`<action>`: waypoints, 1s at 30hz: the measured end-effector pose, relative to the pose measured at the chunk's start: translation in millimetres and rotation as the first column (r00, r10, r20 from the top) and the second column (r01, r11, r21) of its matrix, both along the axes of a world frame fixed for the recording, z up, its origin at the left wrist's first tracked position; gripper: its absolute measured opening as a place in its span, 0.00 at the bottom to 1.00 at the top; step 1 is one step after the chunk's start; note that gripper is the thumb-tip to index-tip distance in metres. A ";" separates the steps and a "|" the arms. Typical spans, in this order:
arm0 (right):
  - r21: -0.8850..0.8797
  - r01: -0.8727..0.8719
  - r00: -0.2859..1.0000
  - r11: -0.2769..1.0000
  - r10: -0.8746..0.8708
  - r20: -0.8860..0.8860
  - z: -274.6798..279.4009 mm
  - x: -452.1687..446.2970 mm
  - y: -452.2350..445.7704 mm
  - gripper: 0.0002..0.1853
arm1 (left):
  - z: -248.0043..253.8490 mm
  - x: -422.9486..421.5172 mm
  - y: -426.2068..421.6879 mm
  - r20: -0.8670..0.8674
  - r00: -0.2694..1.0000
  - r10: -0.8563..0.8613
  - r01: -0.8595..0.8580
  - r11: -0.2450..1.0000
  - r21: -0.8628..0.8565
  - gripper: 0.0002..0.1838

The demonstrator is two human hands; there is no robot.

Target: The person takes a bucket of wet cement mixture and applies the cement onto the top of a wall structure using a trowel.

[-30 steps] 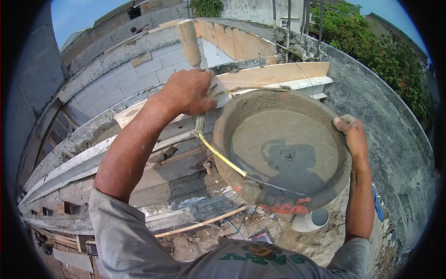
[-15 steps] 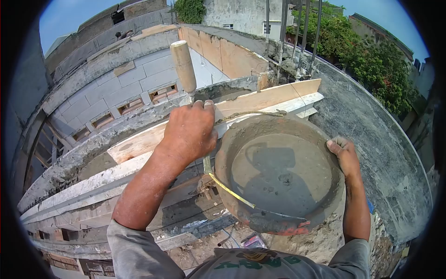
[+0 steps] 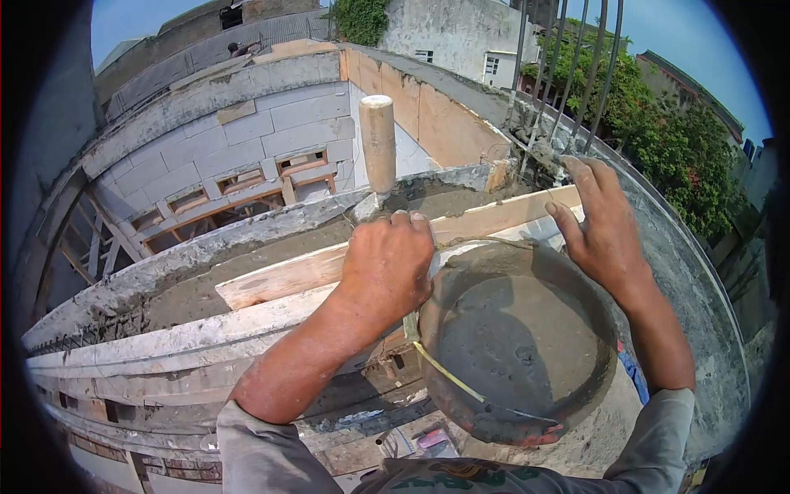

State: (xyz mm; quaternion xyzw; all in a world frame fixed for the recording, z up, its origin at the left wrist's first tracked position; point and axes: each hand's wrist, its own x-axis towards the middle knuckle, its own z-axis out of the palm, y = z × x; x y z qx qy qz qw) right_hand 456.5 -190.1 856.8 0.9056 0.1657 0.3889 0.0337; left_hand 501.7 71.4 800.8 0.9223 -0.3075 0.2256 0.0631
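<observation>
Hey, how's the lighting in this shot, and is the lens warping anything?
Head view: hard sunlight, with shadow darkening the left part of the mortar in the bucket; head view: fisheye distortion bowing the edge of the gray slab, black in the frame's corners.

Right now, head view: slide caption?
Left hand grips the handle of a bucket of grey mortar; right hand open near it.

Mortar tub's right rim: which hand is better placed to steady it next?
Right, probably: the right hand is open near that side of the mortar tub, while the left hand looks closed on its yellow-sleeved handle.
</observation>
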 end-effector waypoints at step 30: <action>-0.665 0.362 0.610 0.653 -0.706 -0.361 66.4 -140.5 -47.1 0.06 | -7.1 -2.7 1.8 0.054 0.997 0.052 -0.044 0.989 -0.139 0.27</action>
